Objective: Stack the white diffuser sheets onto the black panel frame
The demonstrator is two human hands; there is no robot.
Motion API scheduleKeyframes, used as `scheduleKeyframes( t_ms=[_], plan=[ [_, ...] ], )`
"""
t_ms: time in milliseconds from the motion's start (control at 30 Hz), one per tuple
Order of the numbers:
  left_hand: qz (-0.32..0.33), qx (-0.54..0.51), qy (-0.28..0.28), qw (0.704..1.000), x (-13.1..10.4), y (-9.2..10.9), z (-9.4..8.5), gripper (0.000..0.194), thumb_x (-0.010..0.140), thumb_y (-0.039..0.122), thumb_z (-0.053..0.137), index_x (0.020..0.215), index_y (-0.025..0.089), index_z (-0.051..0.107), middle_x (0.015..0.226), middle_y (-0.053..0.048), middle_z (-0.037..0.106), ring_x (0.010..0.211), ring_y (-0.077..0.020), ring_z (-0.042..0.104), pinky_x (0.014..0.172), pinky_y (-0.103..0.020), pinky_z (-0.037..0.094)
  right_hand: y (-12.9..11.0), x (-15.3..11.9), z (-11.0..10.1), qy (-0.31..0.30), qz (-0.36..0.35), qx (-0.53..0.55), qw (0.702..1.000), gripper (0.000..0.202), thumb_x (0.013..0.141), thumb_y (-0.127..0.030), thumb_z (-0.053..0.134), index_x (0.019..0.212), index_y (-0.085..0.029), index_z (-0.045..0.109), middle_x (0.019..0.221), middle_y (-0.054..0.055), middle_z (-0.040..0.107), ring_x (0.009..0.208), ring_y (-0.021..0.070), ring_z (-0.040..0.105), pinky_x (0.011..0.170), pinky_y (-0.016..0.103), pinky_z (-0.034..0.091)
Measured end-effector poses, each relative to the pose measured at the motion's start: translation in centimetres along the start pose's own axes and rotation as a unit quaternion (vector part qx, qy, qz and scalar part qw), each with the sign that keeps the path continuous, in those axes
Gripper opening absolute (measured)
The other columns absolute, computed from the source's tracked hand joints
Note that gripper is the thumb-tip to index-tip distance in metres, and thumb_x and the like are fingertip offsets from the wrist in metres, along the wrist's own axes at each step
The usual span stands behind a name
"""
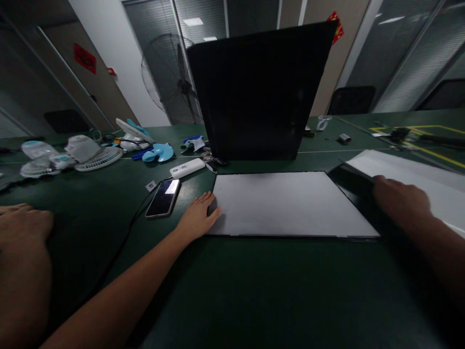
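A flat white panel point(283, 206) with a thin black edge lies on the green table in front of me. My left hand point(198, 213) rests at the panel's left edge, fingers stretched out and thumb on the white surface. To the right of the panel, my right hand point(403, 198) is closed on a dark flat strip point(358, 174); blur and shadow hide its exact kind. Beneath and beyond that hand lie large white sheets point(410, 169). Behind the white panel, a big black screen-like panel point(261, 92) stands upright, leaning slightly.
A phone point(163, 198) and a white power-bank-like device point(187, 167) lie left of the panel, beside a black cable point(125, 237). Small fan parts point(96, 155) are heaped farther left. Another person's hand point(25, 220) rests on the table point(272, 291) at far left.
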State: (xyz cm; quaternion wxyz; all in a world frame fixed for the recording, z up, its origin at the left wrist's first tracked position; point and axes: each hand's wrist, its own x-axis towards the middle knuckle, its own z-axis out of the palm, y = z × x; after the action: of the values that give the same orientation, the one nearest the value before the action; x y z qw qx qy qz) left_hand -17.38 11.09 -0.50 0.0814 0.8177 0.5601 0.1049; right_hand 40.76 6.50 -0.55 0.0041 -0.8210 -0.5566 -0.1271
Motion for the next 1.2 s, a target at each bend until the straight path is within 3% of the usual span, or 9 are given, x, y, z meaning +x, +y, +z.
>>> scheduleKeyframes(
  t_ms=[200,333,400,467,600,800,900,1067,1200],
  plan=[
    [0.000,-0.008,0.014,1.000,0.0,0.0,0.1,0.068,0.101,0.051,0.043,0.151,0.006,0.052,0.161,-0.021,0.046,0.152,-0.0313,0.042,0.127,-0.050,0.031,-3.9,-1.9,-3.6,-0.054,0.026,-0.022,0.998,0.049,0.102,-0.030,0.021,0.127,-0.016,0.061,0.116,0.025,0.071,0.096,0.0386,0.071,0.071,0.046,0.052],
    [0.008,0.013,0.017,1.000,0.0,0.1,0.0,0.066,0.101,0.048,0.045,0.149,0.005,0.053,0.161,-0.021,0.046,0.152,-0.0315,0.043,0.128,-0.048,0.031,-7.3,-4.5,-7.0,0.031,0.018,-0.051,0.998,0.061,0.106,-0.049,0.017,0.117,-0.017,0.067,0.097,0.021,0.073,0.081,0.0387,0.072,0.060,0.043,0.048],
    [0.015,0.020,0.020,0.999,0.0,0.1,-0.1,0.063,0.101,0.048,0.046,0.148,0.006,0.055,0.160,-0.021,0.047,0.151,-0.0320,0.044,0.127,-0.049,0.032,-9.2,-6.2,-8.1,0.076,-0.059,-0.064,0.993,0.063,0.107,-0.054,0.018,0.110,-0.017,0.070,0.087,0.017,0.073,0.071,0.0338,0.070,0.053,0.039,0.044],
    [0.018,0.024,0.021,0.999,-0.1,0.2,-0.2,0.062,0.101,0.047,0.046,0.147,0.006,0.056,0.160,-0.021,0.048,0.150,-0.0325,0.045,0.126,-0.049,0.033,-11.3,-7.8,-8.5,0.097,-0.192,-0.055,0.975,0.055,0.108,-0.049,0.026,0.107,-0.017,0.072,0.090,0.014,0.075,0.071,0.0279,0.070,0.052,0.034,0.044],
    [0.017,0.035,0.019,0.999,0.0,0.3,-0.2,0.060,0.101,0.045,0.046,0.146,0.007,0.057,0.159,-0.020,0.049,0.150,-0.0316,0.046,0.126,-0.048,0.034,-14.9,-10.0,-7.3,0.091,-0.433,0.013,0.897,0.035,0.104,-0.033,0.044,0.111,-0.021,0.076,0.107,0.011,0.077,0.084,0.0231,0.073,0.065,0.033,0.055],
    [0.017,0.043,0.021,0.999,0.1,0.3,-0.1,0.059,0.102,0.043,0.045,0.147,0.006,0.056,0.159,-0.021,0.049,0.150,-0.0314,0.045,0.127,-0.046,0.033,-17.5,-11.9,-6.1,0.092,-0.507,0.122,0.848,0.037,0.104,-0.035,0.049,0.130,-0.023,0.072,0.125,0.008,0.075,0.107,0.0243,0.072,0.084,0.042,0.063],
    [0.022,0.039,0.021,0.999,0.1,0.3,-0.1,0.060,0.102,0.044,0.046,0.147,0.005,0.056,0.159,-0.021,0.049,0.149,-0.0324,0.046,0.126,-0.047,0.034,-17.0,-11.3,-6.4,0.082,-0.465,0.165,0.866,0.045,0.104,-0.044,0.047,0.141,-0.026,0.065,0.135,0.006,0.071,0.117,0.0262,0.069,0.096,0.049,0.060],
    [0.016,0.030,0.021,0.999,0.2,0.2,0.1,0.061,0.102,0.044,0.045,0.147,0.006,0.056,0.160,-0.020,0.048,0.150,-0.0320,0.045,0.126,-0.046,0.034,-12.7,-7.1,-5.8,0.042,-0.193,0.084,0.977,0.069,0.105,-0.059,0.026,0.140,-0.015,0.066,0.138,0.017,0.067,0.126,0.0375,0.063,0.102,0.060,0.052],
    [0.006,0.014,0.026,1.000,0.2,-0.1,0.5,0.064,0.102,0.047,0.045,0.150,0.007,0.053,0.162,-0.019,0.046,0.151,-0.0314,0.043,0.127,-0.047,0.032,-7.7,-4.0,-4.3,-0.058,-0.005,0.027,0.998,0.082,0.101,-0.068,0.020,0.137,-0.009,0.064,0.136,0.023,0.065,0.122,0.0419,0.062,0.096,0.060,0.053]
  ],
)
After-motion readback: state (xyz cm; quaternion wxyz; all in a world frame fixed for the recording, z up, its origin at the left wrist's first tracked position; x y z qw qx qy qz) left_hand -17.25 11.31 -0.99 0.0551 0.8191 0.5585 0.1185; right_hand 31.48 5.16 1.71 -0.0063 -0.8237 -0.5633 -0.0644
